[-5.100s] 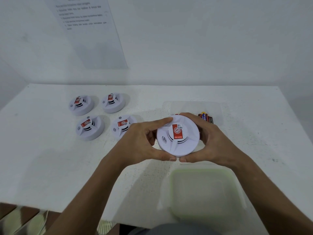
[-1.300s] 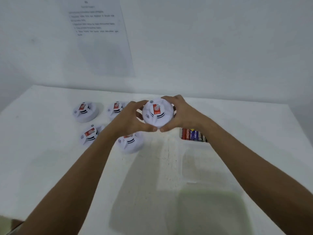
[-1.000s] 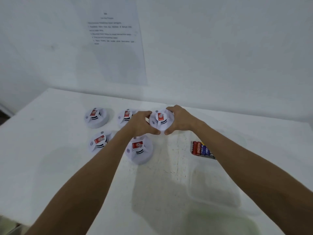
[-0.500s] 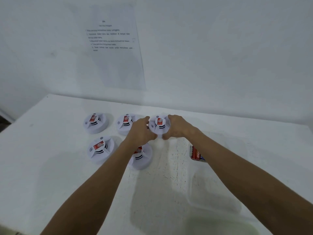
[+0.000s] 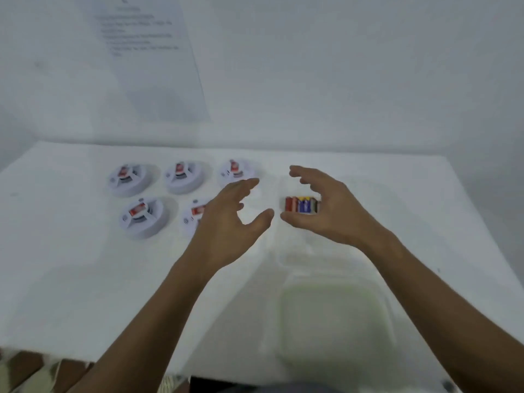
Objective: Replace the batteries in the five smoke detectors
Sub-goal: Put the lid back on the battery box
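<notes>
Five smoke detectors (image 5: 143,218) sit on the surface (image 5: 71,265); batteries (image 5: 302,204) lie in a clear container (image 5: 334,251); left hand (image 5: 226,222) and right hand (image 5: 326,205) hover, each grip spread, empty.

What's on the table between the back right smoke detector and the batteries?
In the head view, nothing stands between the back right smoke detector and the batteries; only bare table shows there.

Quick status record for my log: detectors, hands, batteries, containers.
smoke detectors: five on the table, three in the back row, two in front; front right one partly hidden
left hand: open, empty
right hand: open, empty
batteries: row, past right hand
green-rimmed container: near edge, blurred
</notes>
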`<action>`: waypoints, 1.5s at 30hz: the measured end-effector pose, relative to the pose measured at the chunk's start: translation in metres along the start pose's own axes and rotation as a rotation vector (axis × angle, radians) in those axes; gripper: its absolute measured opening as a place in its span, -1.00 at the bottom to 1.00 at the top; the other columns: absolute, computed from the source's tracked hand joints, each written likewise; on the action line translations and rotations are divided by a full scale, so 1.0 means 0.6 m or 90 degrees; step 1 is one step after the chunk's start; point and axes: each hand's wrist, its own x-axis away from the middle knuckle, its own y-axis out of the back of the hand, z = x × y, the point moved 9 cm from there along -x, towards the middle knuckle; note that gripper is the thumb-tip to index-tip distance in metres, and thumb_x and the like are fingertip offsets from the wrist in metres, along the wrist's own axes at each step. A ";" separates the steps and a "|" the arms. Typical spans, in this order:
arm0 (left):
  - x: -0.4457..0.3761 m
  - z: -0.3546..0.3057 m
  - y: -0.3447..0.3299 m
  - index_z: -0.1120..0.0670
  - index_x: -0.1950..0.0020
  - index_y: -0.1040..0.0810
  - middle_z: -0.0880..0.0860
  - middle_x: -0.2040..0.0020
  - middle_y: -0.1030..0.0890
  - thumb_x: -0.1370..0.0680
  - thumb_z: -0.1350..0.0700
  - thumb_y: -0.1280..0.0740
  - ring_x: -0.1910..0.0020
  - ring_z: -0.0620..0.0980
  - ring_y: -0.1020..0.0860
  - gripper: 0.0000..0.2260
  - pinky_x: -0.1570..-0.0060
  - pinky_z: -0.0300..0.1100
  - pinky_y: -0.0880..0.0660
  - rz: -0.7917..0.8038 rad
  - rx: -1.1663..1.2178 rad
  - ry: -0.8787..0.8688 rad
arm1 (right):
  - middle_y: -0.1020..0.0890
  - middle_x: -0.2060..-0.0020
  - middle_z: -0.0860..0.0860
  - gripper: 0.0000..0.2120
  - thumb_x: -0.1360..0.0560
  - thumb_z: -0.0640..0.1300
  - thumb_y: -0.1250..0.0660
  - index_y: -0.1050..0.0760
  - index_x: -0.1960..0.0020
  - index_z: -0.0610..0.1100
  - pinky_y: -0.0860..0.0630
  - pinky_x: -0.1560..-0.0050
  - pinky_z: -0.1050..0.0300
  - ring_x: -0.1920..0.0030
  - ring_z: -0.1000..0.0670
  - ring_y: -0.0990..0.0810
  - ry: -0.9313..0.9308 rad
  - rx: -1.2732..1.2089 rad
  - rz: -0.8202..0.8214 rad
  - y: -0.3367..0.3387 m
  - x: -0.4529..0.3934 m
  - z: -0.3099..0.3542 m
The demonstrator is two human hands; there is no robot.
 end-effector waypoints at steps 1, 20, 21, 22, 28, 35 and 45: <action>0.026 -0.007 -0.014 -0.15 -0.39 -0.41 -0.22 -0.34 -0.44 -0.46 -0.11 -0.44 -0.22 -0.24 -0.48 -0.48 -0.21 -0.28 -0.45 0.017 0.006 -0.008 | -0.46 -0.37 0.20 -0.27 -0.38 0.00 -0.56 -0.34 -0.48 0.04 -0.38 -0.36 0.22 -0.32 0.21 -0.44 0.000 -0.008 -0.013 0.006 0.037 -0.010; 0.243 0.049 -0.175 -0.18 -0.54 0.02 -0.15 -0.49 -0.15 -0.19 -0.20 -0.59 -0.37 -0.29 -0.08 0.09 -0.33 -0.30 -0.07 0.284 -0.133 0.021 | -0.17 -0.53 0.13 0.18 -0.11 0.30 -0.59 -0.06 -0.57 0.11 -0.18 -0.44 -0.02 -0.49 0.03 -0.09 -0.238 0.057 0.022 -0.047 0.340 -0.182; 0.242 0.046 -0.173 -0.18 -0.54 0.00 -0.17 -0.49 -0.15 -0.20 -0.18 -0.59 -0.37 -0.29 -0.09 0.08 -0.31 -0.32 -0.07 0.276 -0.127 0.020 | -0.18 -0.53 0.12 0.19 -0.08 0.31 -0.58 -0.07 -0.57 0.11 -0.19 -0.44 -0.03 -0.49 0.02 -0.11 -0.238 0.059 0.014 -0.044 0.339 -0.180; 0.241 0.044 -0.171 -0.19 -0.54 0.00 -0.18 -0.49 -0.15 -0.21 -0.17 -0.59 -0.38 -0.28 -0.10 0.07 -0.30 -0.32 -0.07 0.271 -0.122 0.021 | -0.19 -0.53 0.11 0.19 -0.09 0.29 -0.60 -0.08 -0.56 0.11 -0.19 -0.45 -0.04 -0.49 0.01 -0.12 -0.235 0.059 0.005 -0.042 0.338 -0.177; 0.247 0.022 -0.145 -0.27 -0.53 0.09 -0.17 -0.56 -0.05 -0.25 -0.19 -0.56 -0.50 -0.20 -0.02 0.06 -0.35 -0.29 -0.03 0.264 -0.141 -0.005 | -0.29 -0.46 0.16 0.08 -0.22 0.02 -0.66 -0.11 -0.56 0.09 -0.15 -0.33 0.21 -0.46 0.05 -0.21 -0.215 0.043 -0.040 -0.028 0.348 -0.128; 0.240 -0.057 -0.074 -0.30 -0.52 0.05 -0.39 -0.39 -0.10 -0.20 -0.28 -0.55 -0.32 -0.43 -0.05 0.06 -0.27 -0.40 -0.05 0.228 -0.165 -0.090 | -0.28 -0.07 0.54 0.01 -0.17 0.12 -0.65 -0.07 -0.40 0.41 -0.22 -0.25 0.23 -0.25 0.24 -0.28 -0.164 0.026 -0.068 0.019 0.354 -0.065; -0.048 -0.078 -0.058 -0.12 -0.56 -0.11 -0.06 -0.53 -0.23 -0.20 -0.11 -0.63 -0.46 -0.01 -0.28 0.06 -0.39 -0.13 -0.27 0.151 -0.099 -0.097 | -0.34 -0.49 0.10 0.08 -0.20 0.11 -0.66 -0.15 -0.57 0.07 -0.35 -0.45 -0.02 -0.47 0.02 -0.33 -0.107 -0.011 -0.138 0.107 0.074 -0.102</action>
